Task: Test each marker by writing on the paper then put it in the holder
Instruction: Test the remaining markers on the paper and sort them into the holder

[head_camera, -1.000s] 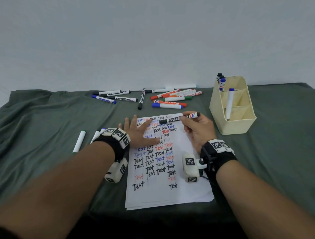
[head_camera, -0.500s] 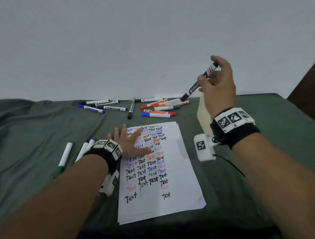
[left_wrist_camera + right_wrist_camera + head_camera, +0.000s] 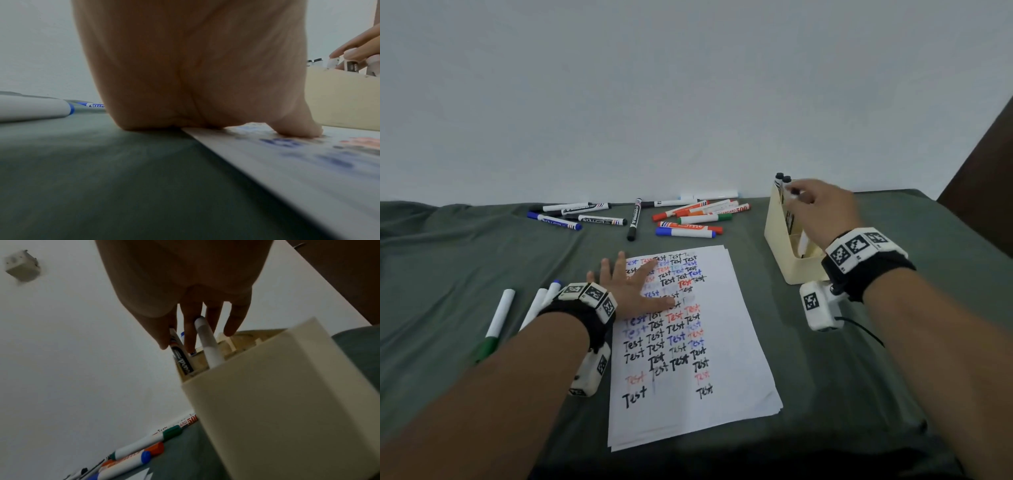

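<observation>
My right hand (image 3: 796, 194) is over the back of the cream holder (image 3: 777, 236). It pinches a black marker (image 3: 182, 358) between thumb and forefinger, and the marker's lower part is inside a compartment of the holder (image 3: 277, 402). A white marker (image 3: 209, 345) stands in the holder beside it, and two black caps (image 3: 782, 178) stick out at the back. My left hand (image 3: 633, 281) lies flat with spread fingers on the upper left of the paper (image 3: 722, 359). That sheet is covered with "Test" in black, red and blue. The left wrist view shows the palm (image 3: 195, 81) resting on the paper's edge (image 3: 308, 170).
Several loose markers (image 3: 688, 219) lie in a row near the wall behind the paper, with black and blue ones (image 3: 585, 216) to their left. Three more markers (image 3: 500, 315) lie left of my left wrist. A green cloth (image 3: 825, 394) covers the table.
My right hand carried the black marker up from the paper and then down to the holder, where the marker now stands partly inside. The left hand stayed on the paper.
</observation>
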{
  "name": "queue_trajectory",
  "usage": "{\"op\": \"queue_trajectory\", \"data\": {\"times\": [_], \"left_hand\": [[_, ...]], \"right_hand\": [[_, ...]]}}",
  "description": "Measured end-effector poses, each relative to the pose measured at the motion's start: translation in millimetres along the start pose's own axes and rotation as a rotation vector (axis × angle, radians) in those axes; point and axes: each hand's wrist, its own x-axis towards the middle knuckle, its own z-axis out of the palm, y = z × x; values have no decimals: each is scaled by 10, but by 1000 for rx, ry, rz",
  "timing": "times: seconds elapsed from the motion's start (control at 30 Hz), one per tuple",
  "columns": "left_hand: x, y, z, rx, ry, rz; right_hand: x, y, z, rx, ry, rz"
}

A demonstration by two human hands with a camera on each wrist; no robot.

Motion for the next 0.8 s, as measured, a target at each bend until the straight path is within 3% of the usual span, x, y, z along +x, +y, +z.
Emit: {"op": "queue_trajectory", "data": {"times": [0.17,0.27,0.37,0.43,0.5,0.57,0.67,0.8], "left_hand": [[-24,15,-14,-1,-6,4],[-21,16,-19,0,-7,4],[-10,9,-15,-10,-11,3],[-7,8,-11,-12,-11,2],[-4,7,-10,-11,-8,0],[-7,11,-11,-11,-3,1],[-22,28,-8,-2,22,4],[-24,37,-11,1,13,0]], "right_hand": [[-33,-43,78,-127,4,9],[-52,-130,112,-374,75,-14],[-169,-256,238,-451,149,-184],[-256,-353,379,-482,124,-335],[-299,-430,540,-530,-37,-458],[-318,-473,713,-553,-331,-492],[-349,-471,966,-610,-748,-343],[-395,-449,1177,-719,-884,-266]]}}
